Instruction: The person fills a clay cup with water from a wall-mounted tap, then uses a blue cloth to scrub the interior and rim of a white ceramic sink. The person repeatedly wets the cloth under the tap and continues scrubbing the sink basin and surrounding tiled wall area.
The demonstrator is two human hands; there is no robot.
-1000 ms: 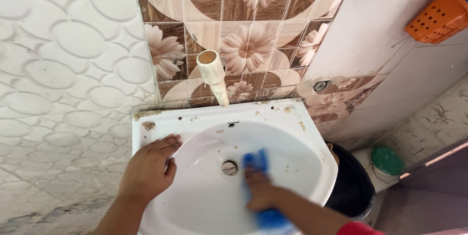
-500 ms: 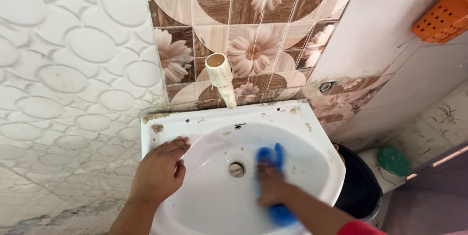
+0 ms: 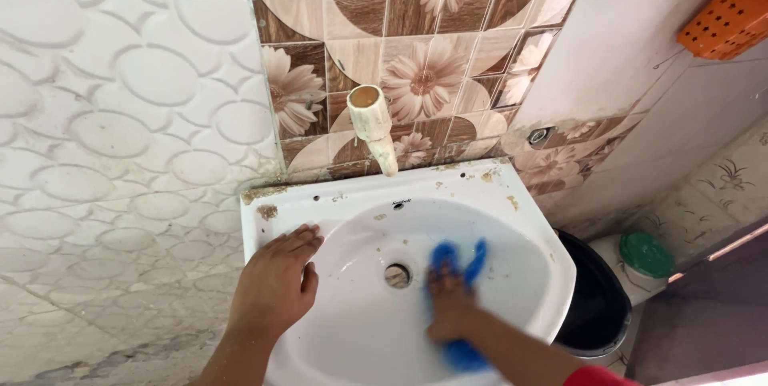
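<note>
Blue cloth (image 3: 456, 262) under right hand (image 3: 450, 306), left hand (image 3: 276, 286) flat on sink rim (image 3: 264, 230)

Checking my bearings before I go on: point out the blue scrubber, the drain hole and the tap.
blue scrubber (image 3: 472, 261), head view, on its upper tip beyond the right hand's fingers.
drain hole (image 3: 398, 276), head view, on the dark opening in the basin floor.
tap (image 3: 373, 127), head view, on its cream-coloured body above the spout.

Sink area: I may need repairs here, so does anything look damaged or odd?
Yes. The sink rim carries brown chips and stains, worst at its back left corner. The tap looks discoloured. The right hand presses a blue cloth beside the drain.
</note>
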